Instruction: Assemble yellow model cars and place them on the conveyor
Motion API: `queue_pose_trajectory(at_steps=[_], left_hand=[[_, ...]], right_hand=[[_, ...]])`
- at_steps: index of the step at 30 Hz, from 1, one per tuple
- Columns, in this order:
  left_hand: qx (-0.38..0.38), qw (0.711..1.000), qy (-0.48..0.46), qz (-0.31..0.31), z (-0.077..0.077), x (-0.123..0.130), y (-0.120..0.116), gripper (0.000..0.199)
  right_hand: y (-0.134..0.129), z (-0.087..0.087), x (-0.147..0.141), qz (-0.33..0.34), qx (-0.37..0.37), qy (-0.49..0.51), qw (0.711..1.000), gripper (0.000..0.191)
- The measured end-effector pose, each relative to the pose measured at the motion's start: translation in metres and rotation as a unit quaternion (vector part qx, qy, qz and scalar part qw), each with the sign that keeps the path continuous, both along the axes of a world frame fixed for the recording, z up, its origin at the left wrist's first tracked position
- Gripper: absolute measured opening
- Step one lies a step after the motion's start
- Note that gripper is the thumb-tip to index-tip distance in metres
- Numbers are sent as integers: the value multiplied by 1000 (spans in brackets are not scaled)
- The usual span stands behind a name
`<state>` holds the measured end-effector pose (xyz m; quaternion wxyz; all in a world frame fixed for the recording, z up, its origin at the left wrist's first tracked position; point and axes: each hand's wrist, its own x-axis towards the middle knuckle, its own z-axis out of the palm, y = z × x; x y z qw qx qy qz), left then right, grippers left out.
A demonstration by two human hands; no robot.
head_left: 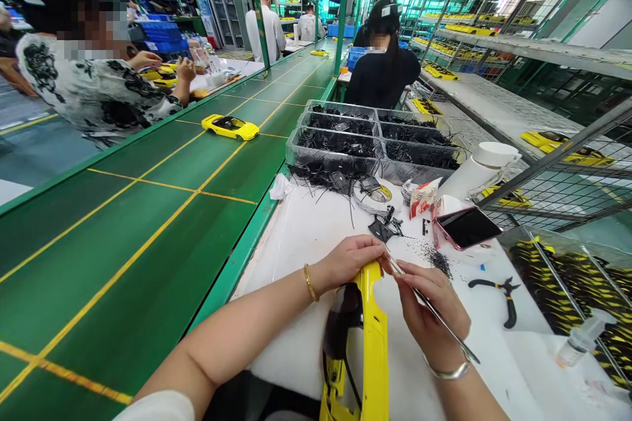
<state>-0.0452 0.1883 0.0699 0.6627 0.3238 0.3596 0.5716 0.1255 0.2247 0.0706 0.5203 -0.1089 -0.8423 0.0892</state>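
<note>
My left hand (353, 260) is closed on the far end of a yellow model car body (375, 342). The body stands on its side near the table's front edge, its dark window part facing left. In my right hand (434, 299) is a slim pair of metal tweezers (447, 325), held like a pen. Their tips meet the car body beside my left fingertips. Whatever is between the tips is too small to make out. Small black pieces (437, 260) lie scattered just beyond my right hand, and black plastic parts (385, 227) lie farther back.
Clear divided bins (336, 154) of black parts stand at the back. To the right are a phone (469, 227), cutting pliers (508, 296), a syringe (585, 339) and a white jug (481, 168). A green conveyor (148, 263) carrying a yellow car (230, 126) runs on the left. Several people sit nearby.
</note>
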Motion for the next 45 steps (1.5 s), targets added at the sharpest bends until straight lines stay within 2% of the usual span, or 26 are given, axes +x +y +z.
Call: queue_pose_trajectory(at_steps=[11,20,28,30,33,35,38,40,42,45], left_hand=[[9,1000,3,-3,3,0,-1,52],[8,1000,18,-1,2,0,-1,52],[3,999,38,-6,-1,-1,-1,51],[0,999,47,-9,-2,-2,-2,50],[8,997,77,-6,-1,-2,-4,44],[15,995,103,-6,0,-2,-5,35],[52,984,172,-7,1,-8,-6,18],[90,967,238,-24,2,-13,-7,8],[108,952,283,-48,3,-18,-7,11],[108,954,270,-68,3,-23,-7,13]], right_hand=[[-1,0,-1,-4,-12,8,1000,35],[-5,7,-6,-26,-39,17,999,30],[-1,-1,-2,-16,-69,27,997,31],[0,-1,0,-31,-90,51,994,27],[4,4,8,-86,-156,98,979,17],[4,8,19,-114,-246,96,958,12],[-4,10,39,-129,-387,40,912,17],[-14,6,49,-128,-446,4,886,20],[-27,-4,55,-116,-487,-19,865,21],[-46,-21,54,-92,-520,-38,848,20]])
